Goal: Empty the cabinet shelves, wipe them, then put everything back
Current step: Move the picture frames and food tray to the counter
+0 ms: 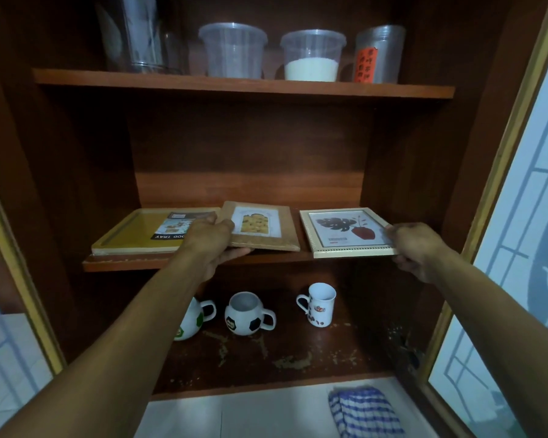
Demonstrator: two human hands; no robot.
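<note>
On the middle cabinet shelf (133, 264), the left hand (214, 240) pinches the brown wooden picture frame (266, 227) at its near left corner. The right hand (416, 248) grips the right edge of the white-rimmed picture frame (345, 232).

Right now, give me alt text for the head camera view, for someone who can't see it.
A person's left hand grips a brown picture frame and the right hand a white picture frame on a cabinet's middle shelf, beside a wood tray. Three mugs stand below, plastic containers above.
</note>
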